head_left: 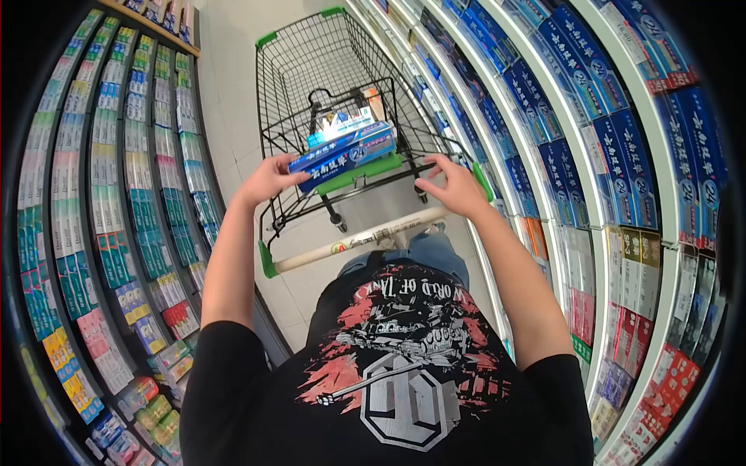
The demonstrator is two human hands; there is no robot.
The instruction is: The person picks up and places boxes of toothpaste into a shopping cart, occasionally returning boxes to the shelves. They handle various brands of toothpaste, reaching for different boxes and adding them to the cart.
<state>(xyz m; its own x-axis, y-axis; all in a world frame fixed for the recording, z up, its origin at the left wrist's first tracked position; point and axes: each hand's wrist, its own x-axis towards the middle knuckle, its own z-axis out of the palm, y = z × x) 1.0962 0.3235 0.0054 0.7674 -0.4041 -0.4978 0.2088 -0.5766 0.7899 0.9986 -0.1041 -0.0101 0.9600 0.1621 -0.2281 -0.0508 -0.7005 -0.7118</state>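
Observation:
A blue toothpaste box (336,165) with white lettering and a "24" lies tilted across the green-edged child seat of a shopping cart (330,189). My left hand (272,180) has its thumb and fingers closed at the left end of that box. To the right of the box, my right hand (454,186) is open, thumb and fingers apart, over the cart's right side. Just beyond the box, more packages in white and light blue (342,124) sit in the seat area. The cart's pale handle (365,241) runs between my forearms, close to my body.
Tall shelves of blue toothpaste boxes (575,62) curve along the right, with red boxes (668,388) lower down. On the left, shelving (109,194) holds rows of packaged toothbrushes. Pale tiled floor (225,46) shows between the cart and the left shelves.

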